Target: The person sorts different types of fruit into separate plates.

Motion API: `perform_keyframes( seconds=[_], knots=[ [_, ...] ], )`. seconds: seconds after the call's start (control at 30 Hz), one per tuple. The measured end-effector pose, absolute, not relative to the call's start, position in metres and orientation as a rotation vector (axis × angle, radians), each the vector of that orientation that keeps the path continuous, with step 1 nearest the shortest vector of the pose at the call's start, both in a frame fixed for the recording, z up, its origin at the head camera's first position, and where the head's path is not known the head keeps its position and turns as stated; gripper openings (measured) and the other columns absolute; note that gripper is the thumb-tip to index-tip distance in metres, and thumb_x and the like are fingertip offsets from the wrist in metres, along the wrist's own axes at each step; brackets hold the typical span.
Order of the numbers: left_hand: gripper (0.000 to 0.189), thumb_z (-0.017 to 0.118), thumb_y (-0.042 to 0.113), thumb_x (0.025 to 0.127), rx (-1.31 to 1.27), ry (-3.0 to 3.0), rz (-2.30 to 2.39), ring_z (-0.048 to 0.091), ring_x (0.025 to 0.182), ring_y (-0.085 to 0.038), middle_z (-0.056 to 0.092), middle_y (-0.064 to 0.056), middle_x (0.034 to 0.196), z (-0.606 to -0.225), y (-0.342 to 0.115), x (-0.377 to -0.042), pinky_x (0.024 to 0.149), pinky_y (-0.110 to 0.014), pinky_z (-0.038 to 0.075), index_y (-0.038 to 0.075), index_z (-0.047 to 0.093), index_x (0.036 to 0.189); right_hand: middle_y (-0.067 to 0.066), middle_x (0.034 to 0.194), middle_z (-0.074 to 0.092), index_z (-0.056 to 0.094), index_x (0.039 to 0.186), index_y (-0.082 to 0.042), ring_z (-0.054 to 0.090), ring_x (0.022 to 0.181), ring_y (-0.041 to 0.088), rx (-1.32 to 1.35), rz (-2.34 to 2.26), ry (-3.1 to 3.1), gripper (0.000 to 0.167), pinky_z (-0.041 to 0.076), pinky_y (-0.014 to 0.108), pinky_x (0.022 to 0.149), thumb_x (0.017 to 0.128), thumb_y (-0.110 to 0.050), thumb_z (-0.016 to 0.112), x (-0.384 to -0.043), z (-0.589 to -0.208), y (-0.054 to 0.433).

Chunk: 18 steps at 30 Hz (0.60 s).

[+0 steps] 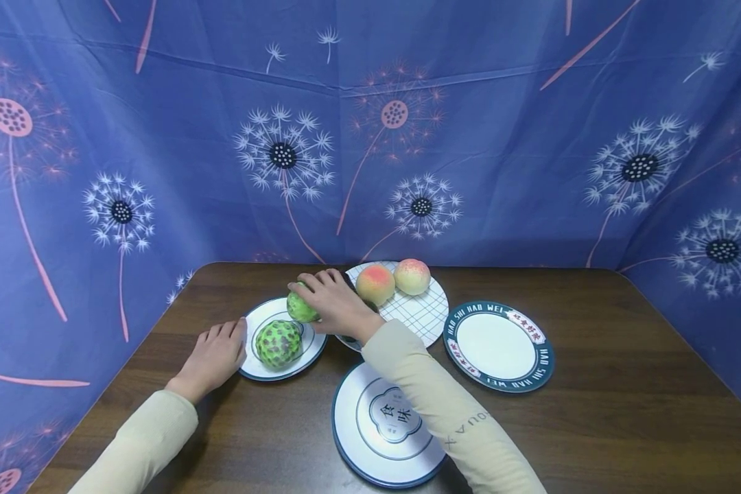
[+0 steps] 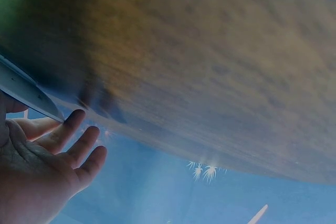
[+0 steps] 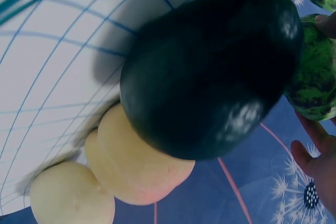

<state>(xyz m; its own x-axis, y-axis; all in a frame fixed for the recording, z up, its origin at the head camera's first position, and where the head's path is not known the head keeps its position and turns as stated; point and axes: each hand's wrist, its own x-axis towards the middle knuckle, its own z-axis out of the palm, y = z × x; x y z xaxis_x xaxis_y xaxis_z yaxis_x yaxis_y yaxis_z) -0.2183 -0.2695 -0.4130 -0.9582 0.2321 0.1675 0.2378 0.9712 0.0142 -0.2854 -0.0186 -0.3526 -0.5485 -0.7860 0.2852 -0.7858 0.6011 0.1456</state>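
My right hand (image 1: 339,305) grips a green knobbly custard apple (image 1: 301,307) above the far right part of the left plate (image 1: 311,350). A second custard apple (image 1: 279,344) lies on that plate. At the plate's left rim, my left hand (image 1: 216,357) rests with its fingertips against the edge. In the left wrist view its fingers (image 2: 79,148) are spread and fairly straight beside the rim; the thumb is mostly hidden. A dark glossy oval fruit (image 3: 210,72) lies on the checked plate (image 1: 410,315), largely covered by my right hand in the head view.
Two peaches (image 1: 375,285) sit on the checked plate at the back. A teal-rimmed white plate (image 1: 497,346) stands to the right. Nearer me lies a white plate with a printed emblem (image 1: 370,446), partly under my right forearm. A blue dandelion-print cloth (image 1: 500,171) hangs behind the wooden table (image 1: 624,384).
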Motion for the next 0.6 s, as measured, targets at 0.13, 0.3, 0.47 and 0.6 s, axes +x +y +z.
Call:
perform_keyframes(
  seconds=[0.13,0.3,0.47,0.6],
  knots=[
    [0.047,0.043,0.016,0.091,-0.356,-2.946,-0.050,0.043,0.116,-0.046,0.048,-0.028,0.126,-0.413,-0.269,-0.218,0.096,-0.061,0.034,-0.009,0.040,0.131,0.003,0.136,0.041,0.034,0.138,-0.018,0.043,0.117,0.023,1.249,-0.025,-2.535,0.080,0.031,0.042,0.104,0.072,-0.041,0.073,-0.286,-0.357,-0.025],
    [0.047,0.044,0.016,0.091,-0.358,-2.943,-0.048,0.044,0.116,-0.046,0.048,-0.028,0.126,-0.413,-0.270,-0.218,0.095,-0.060,0.034,-0.009,0.040,0.130,0.004,0.135,0.042,0.036,0.137,-0.017,0.044,0.116,0.024,1.215,-0.049,-2.542,0.080,0.033,0.043,0.103,0.071,-0.041,0.074,-0.288,-0.361,-0.031],
    [0.047,0.043,0.016,0.091,-0.353,-2.943,-0.043,0.044,0.115,-0.046,0.049,-0.028,0.125,-0.413,-0.270,-0.218,0.095,-0.060,0.034,-0.009,0.040,0.130,0.003,0.136,0.041,0.034,0.139,-0.018,0.044,0.118,0.025,1.174,-0.091,-2.573,0.081,0.032,0.043,0.104,0.072,-0.043,0.072,-0.290,-0.366,-0.036],
    [0.047,0.043,0.016,0.091,-0.346,-2.947,-0.039,0.044,0.116,-0.046,0.048,-0.028,0.126,-0.413,-0.269,-0.218,0.095,-0.060,0.034,-0.009,0.040,0.130,0.003,0.136,0.041,0.034,0.139,-0.019,0.044,0.118,0.025,1.146,-0.123,-2.596,0.080,0.032,0.043,0.105,0.074,-0.045,0.071,-0.291,-0.369,-0.039]
  ],
)
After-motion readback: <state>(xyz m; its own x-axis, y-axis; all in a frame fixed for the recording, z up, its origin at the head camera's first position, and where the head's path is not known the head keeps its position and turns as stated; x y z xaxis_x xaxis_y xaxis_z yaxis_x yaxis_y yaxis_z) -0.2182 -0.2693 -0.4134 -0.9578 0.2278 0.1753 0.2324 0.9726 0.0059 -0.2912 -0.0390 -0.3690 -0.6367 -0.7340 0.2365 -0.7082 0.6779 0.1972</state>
